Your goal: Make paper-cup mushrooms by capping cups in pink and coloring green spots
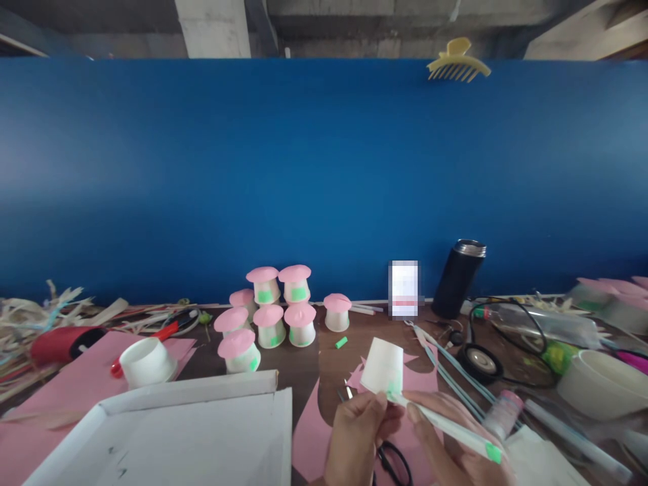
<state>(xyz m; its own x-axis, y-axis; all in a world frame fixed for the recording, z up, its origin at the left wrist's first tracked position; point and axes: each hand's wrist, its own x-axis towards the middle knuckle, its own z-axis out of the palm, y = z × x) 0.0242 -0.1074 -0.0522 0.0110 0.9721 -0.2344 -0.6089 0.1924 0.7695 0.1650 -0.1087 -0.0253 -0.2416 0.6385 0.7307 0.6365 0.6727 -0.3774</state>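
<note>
My left hand (357,435) pinches the lower edge of a small white paper piece (383,363), which looks like a paper cup or folded card; I cannot tell which. Held in my right hand (435,432) is a white marker (450,430) with a green end. Its tip meets the lower edge of the white piece, where a patch of green shows. A loose green marker cap (341,343) lies farther back. Beneath both hands are pink paper scraps (314,442) and black-handled scissors (395,462), partly hidden.
Several white cups with pink paper tops and green patches (270,327) stand at the back. A white box lid (202,432) and an upturned white cup (146,362) are left. On the right are a black flask (458,280), cables, a plastic bottle (547,325) and a white tub (602,385).
</note>
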